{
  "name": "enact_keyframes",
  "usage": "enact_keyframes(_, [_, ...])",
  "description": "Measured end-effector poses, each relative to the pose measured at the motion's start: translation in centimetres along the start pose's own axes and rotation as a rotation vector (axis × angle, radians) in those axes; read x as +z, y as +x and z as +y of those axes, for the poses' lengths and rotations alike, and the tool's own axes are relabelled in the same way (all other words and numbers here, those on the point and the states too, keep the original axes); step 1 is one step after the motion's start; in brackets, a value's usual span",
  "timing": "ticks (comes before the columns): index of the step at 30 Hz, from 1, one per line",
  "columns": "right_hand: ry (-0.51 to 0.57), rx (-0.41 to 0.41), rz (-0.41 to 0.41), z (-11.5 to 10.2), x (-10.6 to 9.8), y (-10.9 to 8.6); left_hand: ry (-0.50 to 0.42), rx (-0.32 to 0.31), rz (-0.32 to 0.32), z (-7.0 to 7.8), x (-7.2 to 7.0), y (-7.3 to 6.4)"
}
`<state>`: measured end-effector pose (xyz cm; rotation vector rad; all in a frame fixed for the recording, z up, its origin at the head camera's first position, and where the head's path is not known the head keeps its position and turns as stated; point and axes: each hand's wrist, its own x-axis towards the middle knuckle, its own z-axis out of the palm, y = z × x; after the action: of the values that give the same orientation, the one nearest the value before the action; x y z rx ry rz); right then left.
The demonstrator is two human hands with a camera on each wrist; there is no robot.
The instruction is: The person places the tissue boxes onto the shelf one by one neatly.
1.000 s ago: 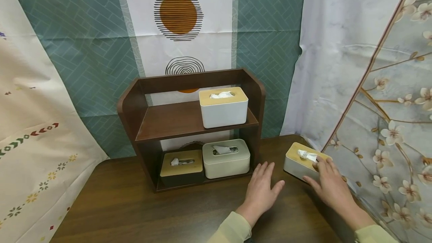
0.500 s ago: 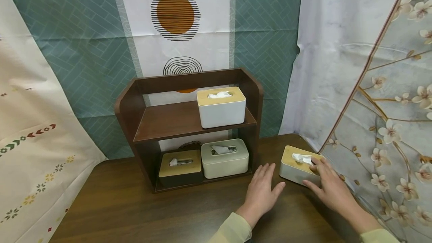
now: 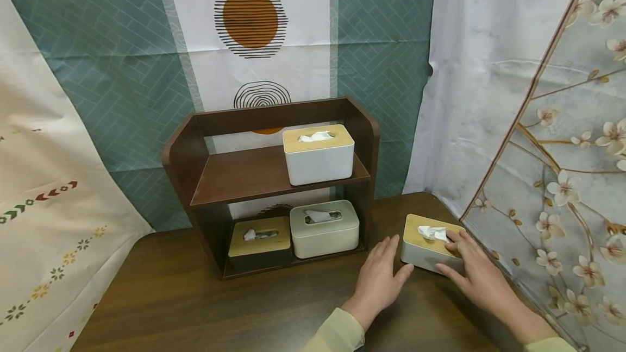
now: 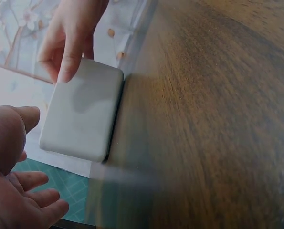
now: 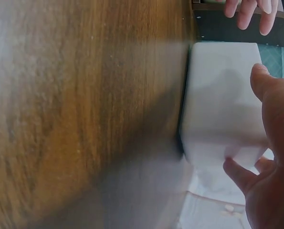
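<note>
A low, pale grey tissue box (image 3: 425, 257) with a wooden lid and a white tissue poking out stands on the table at the right. My right hand (image 3: 481, 276) grips its right end, thumb along the front side and fingers around the end; the right wrist view shows this hand (image 5: 275, 138) close against the box (image 5: 223, 95). Off the box's left end, my left hand (image 3: 376, 276) is held with straight, spread fingers, holding nothing. In the left wrist view a gap lies between the left hand (image 4: 17, 171) and the box (image 4: 84, 112).
A dark brown two-tier shelf (image 3: 235, 175) stands at the back. On its upper tier sits a tall white tissue box (image 3: 320, 164); below are a black one with a wooden lid (image 3: 261, 257) and a cream one (image 3: 326, 240). A floral cloth (image 3: 552, 194) hangs close on the right.
The low tissue box has slid left and slightly toward me with my right hand, turning a little. My left hand stays nearly where it was. The whole scene shifts slightly left.
</note>
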<state>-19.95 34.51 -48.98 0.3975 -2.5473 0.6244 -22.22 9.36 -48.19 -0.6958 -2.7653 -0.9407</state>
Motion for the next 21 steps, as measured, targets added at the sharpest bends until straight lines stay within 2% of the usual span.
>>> enact_keyframes(14, [0.021, -0.005, -0.021, -1.3, 0.0, -0.9, -0.001, 0.032, -0.003, 0.1, 0.1, -0.3])
enact_keyframes(21, [0.022, -0.037, -0.016, -1.8, 0.1, -1.2, 0.005, 0.048, -0.007, 0.0, 0.3, -0.3])
